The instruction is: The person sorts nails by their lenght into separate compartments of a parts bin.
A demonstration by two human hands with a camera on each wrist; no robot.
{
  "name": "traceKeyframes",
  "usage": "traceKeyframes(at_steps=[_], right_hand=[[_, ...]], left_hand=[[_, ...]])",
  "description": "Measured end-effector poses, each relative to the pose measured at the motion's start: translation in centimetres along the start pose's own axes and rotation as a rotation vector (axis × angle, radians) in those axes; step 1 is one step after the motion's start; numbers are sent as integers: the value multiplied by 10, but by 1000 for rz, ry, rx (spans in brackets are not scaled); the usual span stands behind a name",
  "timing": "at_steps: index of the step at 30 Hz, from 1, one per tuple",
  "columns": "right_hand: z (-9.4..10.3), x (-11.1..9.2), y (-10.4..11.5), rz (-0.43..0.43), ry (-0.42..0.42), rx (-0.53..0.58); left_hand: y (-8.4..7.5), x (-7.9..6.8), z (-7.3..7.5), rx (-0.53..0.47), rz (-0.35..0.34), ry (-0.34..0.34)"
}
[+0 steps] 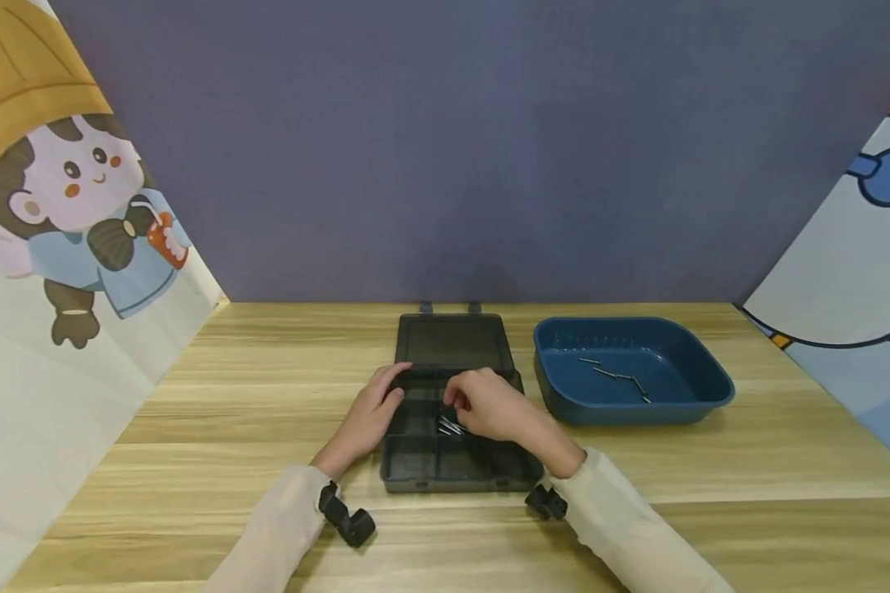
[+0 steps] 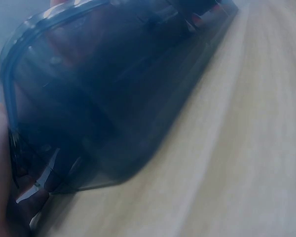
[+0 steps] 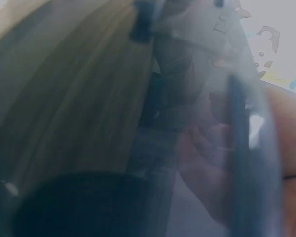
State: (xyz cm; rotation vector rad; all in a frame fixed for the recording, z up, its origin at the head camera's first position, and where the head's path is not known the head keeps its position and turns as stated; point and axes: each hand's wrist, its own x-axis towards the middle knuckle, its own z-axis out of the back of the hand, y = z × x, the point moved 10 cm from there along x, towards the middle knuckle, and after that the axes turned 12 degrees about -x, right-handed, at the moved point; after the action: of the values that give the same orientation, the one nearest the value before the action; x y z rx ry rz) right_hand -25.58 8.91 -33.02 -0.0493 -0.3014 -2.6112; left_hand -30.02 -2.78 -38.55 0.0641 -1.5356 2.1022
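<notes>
A dark see-through compartment box (image 1: pixel 413 469) lies on the table, its lid (image 1: pixel 456 339) folded back flat. My left hand (image 1: pixel 367 416) holds the box at its back left corner, thumb over the side wall; in the left wrist view, part of this hand shows through the smoky wall (image 2: pixel 113 98). Inside the middle compartment, several thin silvery metal pieces (image 1: pixel 451 427) lie beside the fingers of my right hand (image 1: pixel 493 405). Those fingers are bent downward with the tips close together. Whether they pinch a piece is hidden. The right wrist view is blurred by reflections.
Right of the box stands a blue basin (image 1: pixel 634 412) with several thin metal pieces (image 1: pixel 614 375) scattered on its floor. A grey-purple partition (image 1: pixel 475 156) rises behind the wooden table (image 1: pixel 267 362). Printed cartoon panels flank both sides.
</notes>
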Motion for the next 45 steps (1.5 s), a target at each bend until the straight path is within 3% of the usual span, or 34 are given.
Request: traceKeyframes(at_steps=[13, 21, 35, 45], right_hand=[[4, 1, 6, 32, 24, 1], [10, -3, 1, 19, 20, 1], [21, -20, -30, -77, 62, -56], [39, -33, -53, -85, 27, -86]], left_hand=[[-2, -1, 6, -7, -29, -15], [2, -3, 4, -19, 2, -9], [0, 0, -1, -8, -28, -2], [-1, -1, 1, -17, -9, 1]])
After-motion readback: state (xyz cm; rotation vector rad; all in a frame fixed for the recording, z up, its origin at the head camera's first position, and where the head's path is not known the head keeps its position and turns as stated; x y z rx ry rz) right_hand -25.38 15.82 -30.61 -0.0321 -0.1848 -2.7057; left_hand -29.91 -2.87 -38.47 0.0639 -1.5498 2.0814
